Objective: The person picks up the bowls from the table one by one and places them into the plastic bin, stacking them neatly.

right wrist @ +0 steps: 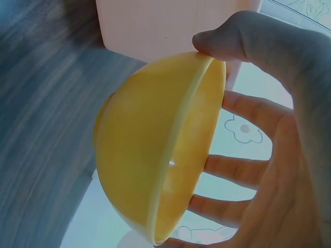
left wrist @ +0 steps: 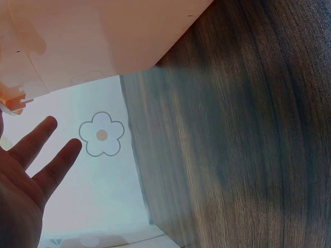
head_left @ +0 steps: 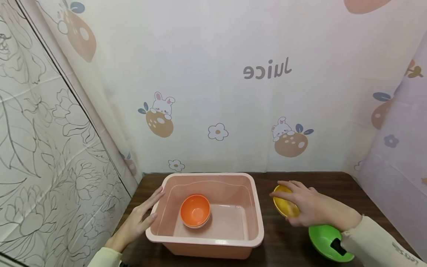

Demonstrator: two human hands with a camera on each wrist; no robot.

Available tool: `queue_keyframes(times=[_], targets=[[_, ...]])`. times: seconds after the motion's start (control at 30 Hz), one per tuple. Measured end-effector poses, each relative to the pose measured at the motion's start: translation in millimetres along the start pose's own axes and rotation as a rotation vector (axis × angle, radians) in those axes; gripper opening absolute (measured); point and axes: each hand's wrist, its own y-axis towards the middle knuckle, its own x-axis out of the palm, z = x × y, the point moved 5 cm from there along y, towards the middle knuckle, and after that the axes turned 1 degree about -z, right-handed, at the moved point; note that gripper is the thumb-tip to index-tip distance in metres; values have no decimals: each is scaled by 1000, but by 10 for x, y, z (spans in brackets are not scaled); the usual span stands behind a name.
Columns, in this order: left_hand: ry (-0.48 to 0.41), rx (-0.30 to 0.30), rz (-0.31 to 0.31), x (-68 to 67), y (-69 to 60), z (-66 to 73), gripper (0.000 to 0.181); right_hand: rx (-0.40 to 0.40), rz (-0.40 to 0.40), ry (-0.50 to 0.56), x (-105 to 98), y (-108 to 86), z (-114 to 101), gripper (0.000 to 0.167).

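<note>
Your right grip [head_left: 310, 205] pinches the yellow bowl [right wrist: 139, 139] by its rim, right of the pink basin [head_left: 207, 243]; your left grip [head_left: 136, 220] lies spread at the basin's left side. Fingertip contact alone could let the bowl slip.

One left hand [head_left: 137, 221], one right hand [head_left: 310, 205]; total hands, two. One left sleeve [head_left: 105, 257], one right sleeve [head_left: 377, 239]; total, two. One orange bowl [head_left: 195, 210], one yellow bowl [head_left: 285, 205], one green bowl [head_left: 325, 239]; total, at least three, with any nested beneath the orange not countable. One pink tub [head_left: 204, 243]. One desk [head_left: 278, 241]. One black object [head_left: 338, 246], kind unclear. Two printed rabbits [head_left: 162, 106] on one rear curtain [head_left: 213, 48]. One printed word [head_left: 267, 69], "Juice", reversed. One left sheet [head_left: 43, 141], its overlapping line-drawn blooms not countable.
</note>
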Motion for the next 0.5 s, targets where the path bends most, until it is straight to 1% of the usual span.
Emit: queue_keyframes(times=[0.23, 0.5], targets=[[-1, -5, -3, -9, -5, 7, 65, -18, 30, -23, -85, 60, -18, 70], [-6, 14, 2, -9, 0, 16, 65, -1, 39, -40, -205, 133, -58, 67]])
